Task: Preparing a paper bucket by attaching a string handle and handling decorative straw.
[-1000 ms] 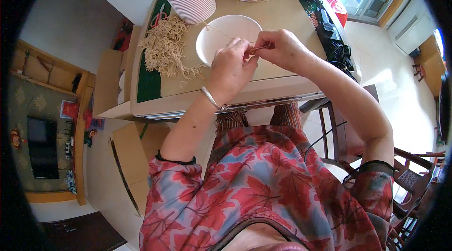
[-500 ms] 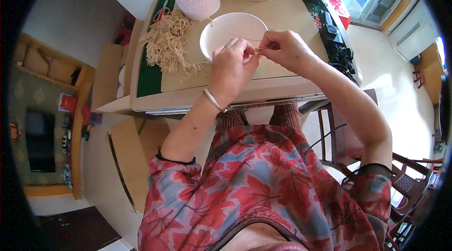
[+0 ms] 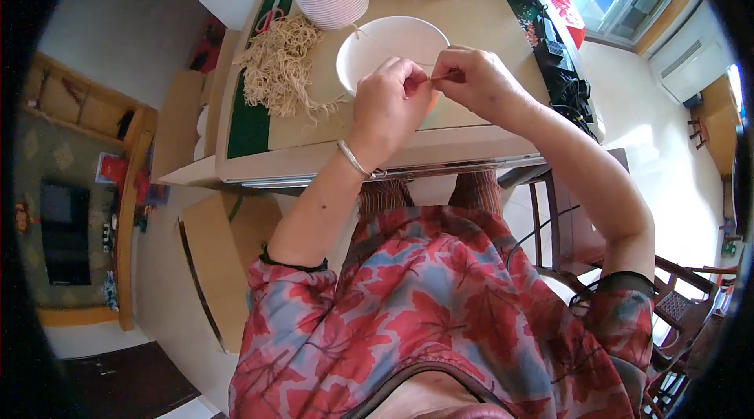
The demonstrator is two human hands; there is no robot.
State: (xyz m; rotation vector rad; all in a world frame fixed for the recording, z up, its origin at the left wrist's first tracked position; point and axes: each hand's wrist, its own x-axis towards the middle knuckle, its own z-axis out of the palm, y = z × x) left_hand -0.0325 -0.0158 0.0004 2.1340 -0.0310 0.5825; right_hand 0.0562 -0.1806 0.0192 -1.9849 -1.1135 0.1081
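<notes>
Now less cord (image 3: 359, 30) shows between the pinching fingertips of the left hand (image 3: 389, 101) and right hand (image 3: 483, 89), both gripping it over the white-lined bucket's (image 3: 364, 65) near-right rim — finger work there seems unfinished.

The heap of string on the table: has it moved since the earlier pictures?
No. Against the left edge of the table, the heap of string lies in the same place, beside the scissors; the whole view shifted slightly.
</notes>
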